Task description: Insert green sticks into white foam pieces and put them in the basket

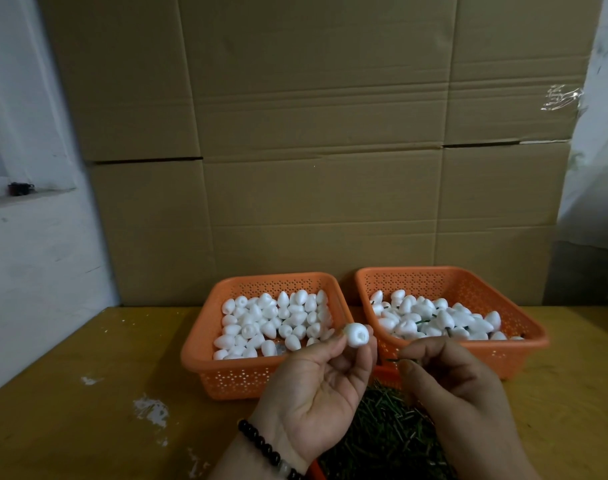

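My left hand (316, 386) pinches a white foam piece (357, 335) at its fingertips, hole end facing me. My right hand (458, 386) pinches a thin green stick (393, 359), whose tip points left toward the foam, a short gap away. The left orange basket (198, 355) holds several plain foam pieces (275, 320). The right orange basket (534, 337) holds foam pieces with green sticks in them (434, 320). A heap of loose green sticks (382, 434) lies below my hands.
The baskets stand side by side on a yellow wooden table (88, 393) with white paint marks. A wall of cardboard boxes (313, 133) rises right behind them. An orange tray edge (316, 471) shows under the stick heap.
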